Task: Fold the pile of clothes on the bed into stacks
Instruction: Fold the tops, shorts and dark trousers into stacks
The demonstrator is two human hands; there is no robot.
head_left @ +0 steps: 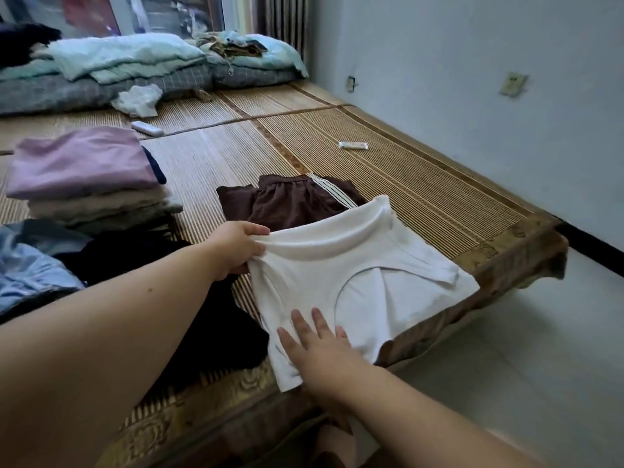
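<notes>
At 6 o'clock the right grip (317, 349) lies flat with fingers straight, pressing the near part of the white T-shirt (364, 282). The shirt is spread on the bed (422, 204) by its near right corner. At the shirt's 9 o'clock the left grip (236, 246) pinches a lifted fold of its edge between thumb and curled fingers. Brown shorts (290, 204) lie just beyond at 12 o'clock. At 10 o'clock stands a folded stack (84, 173) topped in lilac.
</notes>
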